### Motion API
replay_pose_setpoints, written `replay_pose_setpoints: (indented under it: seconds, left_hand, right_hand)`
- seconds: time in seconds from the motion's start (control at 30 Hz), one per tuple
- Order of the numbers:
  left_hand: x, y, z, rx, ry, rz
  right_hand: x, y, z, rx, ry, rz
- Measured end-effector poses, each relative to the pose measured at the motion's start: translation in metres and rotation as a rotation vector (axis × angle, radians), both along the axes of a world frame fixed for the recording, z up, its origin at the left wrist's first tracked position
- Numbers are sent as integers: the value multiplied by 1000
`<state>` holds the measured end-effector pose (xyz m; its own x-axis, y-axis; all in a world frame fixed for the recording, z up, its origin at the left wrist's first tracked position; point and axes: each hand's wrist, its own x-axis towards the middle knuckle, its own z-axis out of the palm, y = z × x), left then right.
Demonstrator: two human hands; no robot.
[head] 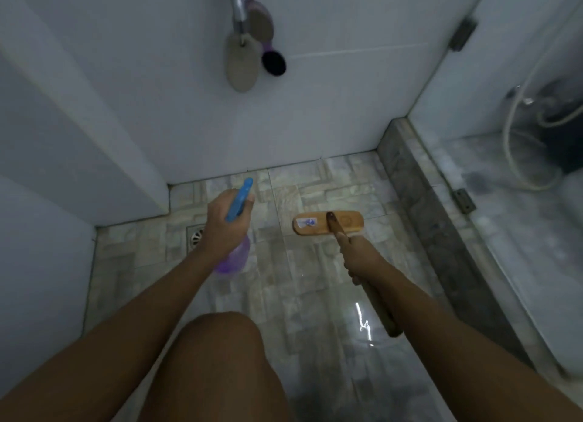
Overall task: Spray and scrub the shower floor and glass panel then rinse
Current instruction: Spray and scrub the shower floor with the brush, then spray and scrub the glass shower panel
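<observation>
My left hand (pixel 224 221) grips a spray bottle (pixel 232 259) with a purple body and a blue trigger head that points toward the back wall. My right hand (pixel 358 257) holds the wooden handle of a scrub brush (pixel 328 223), whose oval wooden head rests bristles-down on the wet stone-patterned shower floor (pixel 299 282). The glass panel (pixel 492 112) stands on the right above a grey stone curb (pixel 419 200).
A square floor drain (pixel 195 237) lies just left of my left wrist. Pumice stones and a dark brush (pixel 252 42) hang from a chrome fitting on the back wall. My knee (pixel 217 342) is raised at the bottom. Behind the glass hangs a shower hose (pixel 517 143).
</observation>
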<state>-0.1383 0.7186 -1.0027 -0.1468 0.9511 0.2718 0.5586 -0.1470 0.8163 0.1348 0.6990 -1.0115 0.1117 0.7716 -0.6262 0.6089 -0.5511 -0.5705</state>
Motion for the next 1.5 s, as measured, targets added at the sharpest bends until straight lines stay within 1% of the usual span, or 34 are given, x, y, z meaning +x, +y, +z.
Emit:
replay_pose_setpoints:
  seconds: [0.07, 0.17, 0.27, 0.37, 0.47, 0.5, 0.53, 0.63, 0.67, 0.7, 0.73, 0.8, 0.93, 1.07, 1.2, 1.23, 1.37, 1.5]
  left_hand:
    - [16, 5, 37, 27, 9, -3]
    - [33, 8, 98, 39, -24, 23]
    - [55, 8, 180, 29, -79, 68]
    - [80, 7, 275, 48, -122, 57]
    - [100, 11, 378, 69, -175, 56]
    - [109, 17, 436, 83, -200, 40]
    - [116, 16, 469, 94, -214, 29]
    - [145, 20, 612, 159, -251, -34]
    - [153, 18, 645, 187, -253, -46]
    - [166, 21, 701, 215, -274, -83]
    - [174, 18, 737, 224, -289, -118]
    - [199, 20, 830, 267, -312, -207]
    - [247, 11, 989, 411, -334, -329]
    - [285, 10, 1068, 541, -332, -373]
    - [326, 16, 1123, 567, -410, -462]
    - [334, 19, 1133, 578, -419, -493]
    - [364, 32, 1166, 602, -489, -630]
    - [383, 35, 1202, 611, -552, -767]
  right_hand:
    - [12, 0, 24, 13, -2, -16]
    - [24, -5, 82, 112, 39, -57]
    - [37, -9, 166, 225, 86, -88]
    - [45, -9, 261, 350, 139, -97]
    - [51, -9, 369, 498, 154, -101]
    - [57, -7, 430, 549, 145, -115]
    - [58, -8, 464, 593, 130, -119]
    - [72, -7, 602, 721, 164, -180]
    - [75, -8, 634, 776, 182, -191]
    - [85, -7, 688, 835, 198, -210]
    - [91, -10, 725, 864, 209, -228]
    - [113, -15, 822, 967, 229, -269]
    - [155, -35, 985, 1165, 157, -324]
    - [186, -54, 1081, 1302, 82, -382]
    - [210, -74, 1155, 1411, 101, -480]
    - [215, -78, 1168, 1435, 89, -497]
    - [226, -96, 1209, 1526, -91, -575]
    - [232, -107, 1236, 1585, -162, -690]
